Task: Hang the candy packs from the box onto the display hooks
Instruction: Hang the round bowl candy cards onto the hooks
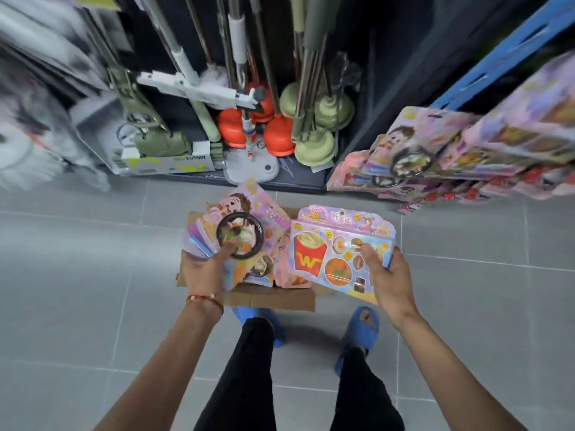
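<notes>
The right hand gripped the fries pack by its right edge, its hanger end pointing away. The left hand held a fan of bowl packs over the box. The hung packs, probably on hooks, lay up and to the right, nearer the right hand.

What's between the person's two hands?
Head view: between left hand and right hand, candy packs stand in the cardboard box, partly behind the fries pack the right hand holds.

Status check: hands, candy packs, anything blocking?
Left hand grips bowl packs; right hand holds fries pack. Both over box. Way to hung packs looks clear.
</notes>
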A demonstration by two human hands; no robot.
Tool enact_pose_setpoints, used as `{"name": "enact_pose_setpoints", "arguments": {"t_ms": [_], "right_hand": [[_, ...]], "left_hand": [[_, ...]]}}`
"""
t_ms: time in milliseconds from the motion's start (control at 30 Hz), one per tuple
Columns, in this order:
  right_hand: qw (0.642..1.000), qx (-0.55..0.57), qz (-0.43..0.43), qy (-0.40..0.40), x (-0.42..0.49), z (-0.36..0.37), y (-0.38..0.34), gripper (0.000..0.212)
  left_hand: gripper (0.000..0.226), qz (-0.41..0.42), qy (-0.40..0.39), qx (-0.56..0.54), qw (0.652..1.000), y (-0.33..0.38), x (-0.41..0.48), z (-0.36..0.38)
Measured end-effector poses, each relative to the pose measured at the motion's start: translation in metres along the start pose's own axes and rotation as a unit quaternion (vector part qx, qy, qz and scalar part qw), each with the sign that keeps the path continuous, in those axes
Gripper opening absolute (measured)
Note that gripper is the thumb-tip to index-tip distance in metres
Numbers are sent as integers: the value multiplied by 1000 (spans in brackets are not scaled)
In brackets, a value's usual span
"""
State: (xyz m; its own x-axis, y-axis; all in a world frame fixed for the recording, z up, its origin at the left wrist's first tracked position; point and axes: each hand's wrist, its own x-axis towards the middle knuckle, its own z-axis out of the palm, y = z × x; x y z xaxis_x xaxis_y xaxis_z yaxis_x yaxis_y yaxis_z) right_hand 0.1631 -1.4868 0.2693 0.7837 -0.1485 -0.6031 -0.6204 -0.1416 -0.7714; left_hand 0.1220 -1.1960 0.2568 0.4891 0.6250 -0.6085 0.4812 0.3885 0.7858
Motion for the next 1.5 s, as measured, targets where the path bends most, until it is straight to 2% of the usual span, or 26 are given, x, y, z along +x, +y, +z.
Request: {"name": "enact_pose_setpoints", "arguments": {"t_ms": [167,333,467,633,767,933,1067,1167,1333,1500], "right_hand": [[999,41,-25,-8,-24,-70,-43,31],[993,87,-63,-50,-47,-149,-83,29],[986,121,-67,-94,-62,-201,-108,37],[979,155,-82,-104,-76,-241,-141,49],[976,158,-135,-70,-91,-264,-177,54],[960,187,-208,13,-109,-286,-230,31],[943,201,-260,47,-112,-301,-270,32],[931,224,-285,49,-106,-312,-296,31],[909,247,-332,40,-95,-336,-347,17],[896,234,-375,35,-85,-357,-400,13]], "left_hand": [[61,40,18,-51,998,31,-83,39],[65,66,2,-115,991,46,-162,78],[72,87,-20,-153,984,58,-208,100],[78,94,-62,-186,976,90,-250,127],[68,120,-95,-208,966,131,-271,151],[66,162,-168,-250,940,189,-294,181],[69,201,-232,-266,914,231,-308,202],[81,209,-258,-269,904,255,-323,212],[61,238,-272,-276,891,276,-342,238],[59,263,-275,-285,880,297,-363,263]]}}
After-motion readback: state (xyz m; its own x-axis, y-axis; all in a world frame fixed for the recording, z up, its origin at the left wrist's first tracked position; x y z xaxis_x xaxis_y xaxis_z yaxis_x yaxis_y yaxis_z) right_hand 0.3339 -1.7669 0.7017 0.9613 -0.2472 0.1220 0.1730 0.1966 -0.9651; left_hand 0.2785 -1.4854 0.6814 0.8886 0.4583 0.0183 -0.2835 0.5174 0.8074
